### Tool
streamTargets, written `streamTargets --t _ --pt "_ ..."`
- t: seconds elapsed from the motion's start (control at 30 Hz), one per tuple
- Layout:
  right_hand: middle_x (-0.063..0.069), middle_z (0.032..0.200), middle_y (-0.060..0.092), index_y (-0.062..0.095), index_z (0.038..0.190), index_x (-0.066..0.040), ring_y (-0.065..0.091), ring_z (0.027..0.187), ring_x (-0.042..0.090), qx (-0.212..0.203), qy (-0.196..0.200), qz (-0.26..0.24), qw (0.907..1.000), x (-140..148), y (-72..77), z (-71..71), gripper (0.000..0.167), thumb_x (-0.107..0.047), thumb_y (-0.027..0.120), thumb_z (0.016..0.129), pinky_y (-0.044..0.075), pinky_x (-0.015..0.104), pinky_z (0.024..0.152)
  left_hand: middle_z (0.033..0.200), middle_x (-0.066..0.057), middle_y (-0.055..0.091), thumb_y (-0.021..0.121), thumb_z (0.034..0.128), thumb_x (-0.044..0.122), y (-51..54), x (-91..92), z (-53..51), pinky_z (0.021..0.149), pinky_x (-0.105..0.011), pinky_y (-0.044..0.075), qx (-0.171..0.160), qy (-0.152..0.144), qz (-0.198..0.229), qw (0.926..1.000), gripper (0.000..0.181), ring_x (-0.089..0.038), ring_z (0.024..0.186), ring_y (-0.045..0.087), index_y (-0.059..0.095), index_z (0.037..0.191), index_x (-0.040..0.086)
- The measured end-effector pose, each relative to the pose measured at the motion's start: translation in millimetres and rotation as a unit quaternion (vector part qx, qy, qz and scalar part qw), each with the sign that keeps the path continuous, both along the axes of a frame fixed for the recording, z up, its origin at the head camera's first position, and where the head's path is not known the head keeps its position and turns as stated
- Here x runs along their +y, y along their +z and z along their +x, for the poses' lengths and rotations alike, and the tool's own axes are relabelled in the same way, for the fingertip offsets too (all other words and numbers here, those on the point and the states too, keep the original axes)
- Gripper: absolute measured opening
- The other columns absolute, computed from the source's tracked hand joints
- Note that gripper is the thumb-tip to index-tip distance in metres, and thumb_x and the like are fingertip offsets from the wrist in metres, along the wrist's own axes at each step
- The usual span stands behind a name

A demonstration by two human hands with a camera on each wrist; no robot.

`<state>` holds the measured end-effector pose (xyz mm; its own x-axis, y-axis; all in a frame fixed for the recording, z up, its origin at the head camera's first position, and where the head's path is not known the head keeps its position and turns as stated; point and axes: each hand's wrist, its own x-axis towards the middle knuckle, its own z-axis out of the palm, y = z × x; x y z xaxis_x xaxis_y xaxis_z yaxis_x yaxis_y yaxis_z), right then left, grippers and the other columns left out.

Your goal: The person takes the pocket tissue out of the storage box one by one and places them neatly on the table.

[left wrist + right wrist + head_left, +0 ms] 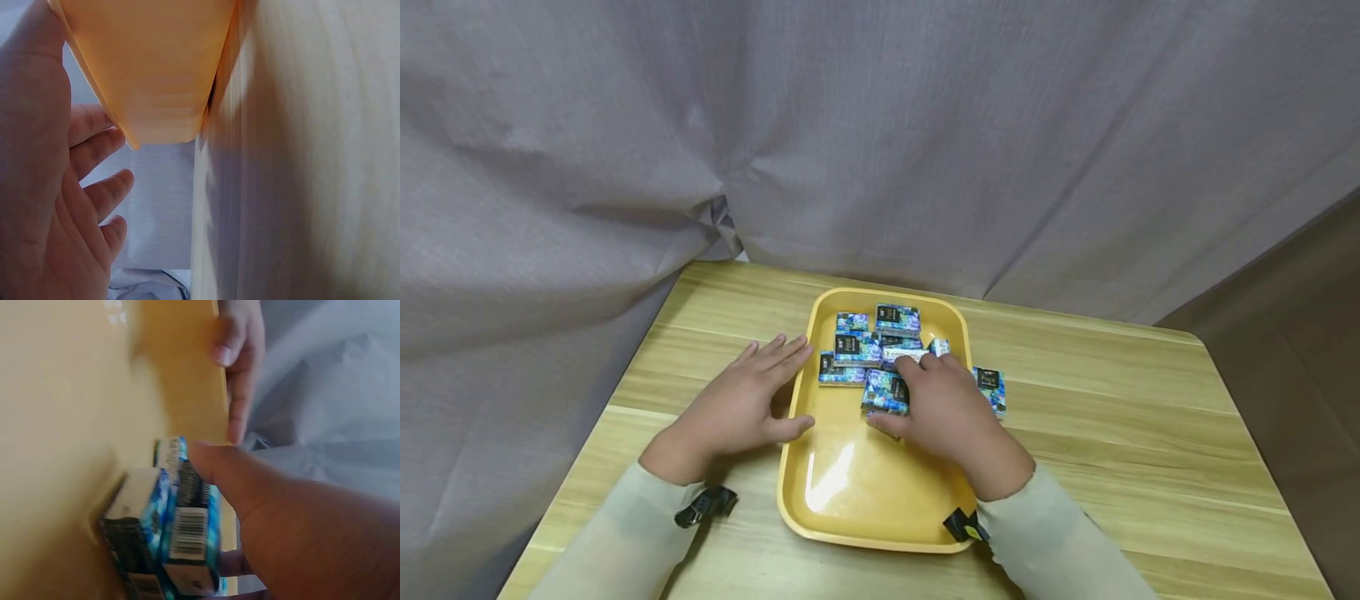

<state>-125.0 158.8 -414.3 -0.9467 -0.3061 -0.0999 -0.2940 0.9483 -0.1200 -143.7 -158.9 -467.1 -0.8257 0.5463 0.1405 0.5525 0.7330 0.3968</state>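
Small blue patterned boxes with black labels [857,347] lie in a loose heap in the far half of a yellow tray [850,533]. My right hand [951,408] reaches over the tray's right side and pinches one box [886,390] between thumb and fingers; its barcoded end [189,532] shows in the right wrist view, beside another box [134,519]. The right hand hides part of the heap. My left hand [737,408], fingers spread, rests against the tray's left rim; in the left wrist view, this hand [56,169] is beside the tray wall [150,75].
One more blue box [991,390] lies just outside the tray's right rim, partly behind the right hand. The tray stands on a light wooden table [1097,433]. A grey curtain [880,150] hangs along the table's far edge.
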Motion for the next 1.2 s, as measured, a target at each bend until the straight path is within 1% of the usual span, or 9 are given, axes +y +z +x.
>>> streamTargets --t 0.07,0.17,0.23,0.33,0.4,0.53,0.67,0.9,1.2 --pt "0.016 0.141 0.074 0.064 0.157 -0.014 0.062 0.138 0.042 0.001 0.0 0.022 0.9998 -3.1 -2.4 -0.7 0.099 -0.087 0.071 0.09 0.048 0.058 0.125 0.185 -0.002 0.034 0.079 0.0939 0.069 0.1 -0.3 0.2 0.141 -0.067 0.021 -0.001 0.0 -0.001 1.0 0.107 -0.037 0.171 0.033 0.039 0.177 0.014" --pt "0.015 0.143 0.074 0.065 0.155 -0.014 0.061 0.139 0.041 0.008 -0.001 0.05 0.9987 -7.0 -5.7 -0.6 0.102 -0.092 0.066 0.089 0.044 0.058 0.128 0.185 -0.003 0.034 0.079 0.094 0.068 0.7 -0.2 0.8 0.141 -0.066 0.021 -0.001 0.0 -0.002 1.0 0.107 -0.037 0.171 0.033 0.039 0.177 0.014" --pt "0.014 0.141 0.074 0.066 0.154 -0.016 0.061 0.135 0.04 0.014 -0.006 0.065 0.9978 -8.7 -7.2 0.1 0.102 -0.094 0.064 0.089 0.047 0.057 0.123 0.185 -0.003 0.035 0.079 0.094 0.068 1.1 0.1 1.3 0.141 -0.066 0.021 -0.002 0.0 -0.001 1.0 0.107 -0.037 0.171 0.033 0.039 0.177 0.014" --pt "0.013 0.138 0.074 0.067 0.151 -0.017 0.061 0.13 0.04 0.02 -0.017 0.073 0.9969 -10.6 -9.6 1.3 0.101 -0.096 0.063 0.088 0.05 0.058 0.115 0.185 -0.002 0.035 0.079 0.0942 0.068 1.8 0.5 1.8 0.142 -0.066 0.021 -0.004 0.001 0.0 1.0 0.107 -0.037 0.172 0.033 0.039 0.177 0.014" --pt "0.012 0.137 0.074 0.068 0.15 -0.018 0.06 0.128 0.04 0.024 -0.023 0.075 0.9966 -10.9 -11.0 1.5 0.1 -0.096 0.063 0.088 0.051 0.059 0.111 0.185 -0.002 0.034 0.079 0.0944 0.068 2.0 0.6 1.7 0.142 -0.065 0.02 -0.005 0.001 -0.001 1.0 0.107 -0.036 0.172 0.032 0.038 0.177 0.015" --pt "0.012 0.137 0.074 0.069 0.149 -0.02 0.058 0.127 0.041 0.033 -0.026 0.074 0.9963 -10.6 -14.4 1.0 0.097 -0.095 0.064 0.088 0.05 0.06 0.111 0.185 -0.002 0.034 0.079 0.0943 0.069 2.4 0.3 1.3 0.142 -0.065 0.02 -0.006 0.0 -0.002 1.0 0.107 -0.036 0.172 0.032 0.038 0.177 0.015" --pt "0.01 0.134 0.074 0.07 0.147 -0.021 0.057 0.122 0.039 0.041 -0.024 0.073 0.9962 -10.9 -16.3 1.3 0.095 -0.096 0.063 0.088 0.05 0.058 0.109 0.185 -0.002 0.034 0.079 0.0941 0.068 2.9 -0.1 1.0 0.142 -0.065 0.02 -0.006 -0.001 -0.001 1.0 0.107 -0.037 0.172 0.033 0.038 0.177 0.014" --pt "0.01 0.137 0.073 0.068 0.15 -0.023 0.054 0.123 0.039 0.036 -0.028 0.077 0.996 -13.3 -17.0 0.8 0.096 -0.097 0.06 0.089 0.048 0.06 0.112 0.185 -0.002 0.033 0.079 0.0939 0.069 2.5 -1.6 1.7 0.142 -0.065 0.02 -0.009 0.001 -0.003 1.0 0.108 -0.036 0.172 0.033 0.036 0.178 0.016" --pt "0.01 0.136 0.072 0.068 0.15 -0.025 0.053 0.123 0.039 0.034 -0.023 0.063 0.9971 -12.2 -22.4 -2.8 0.089 -0.093 0.061 0.092 0.046 0.059 0.113 0.185 -0.002 0.033 0.079 0.0942 0.068 2.4 -2.4 1.5 0.142 -0.064 0.02 -0.008 0.002 -0.002 1.0 0.107 -0.036 0.172 0.033 0.037 0.178 0.016"
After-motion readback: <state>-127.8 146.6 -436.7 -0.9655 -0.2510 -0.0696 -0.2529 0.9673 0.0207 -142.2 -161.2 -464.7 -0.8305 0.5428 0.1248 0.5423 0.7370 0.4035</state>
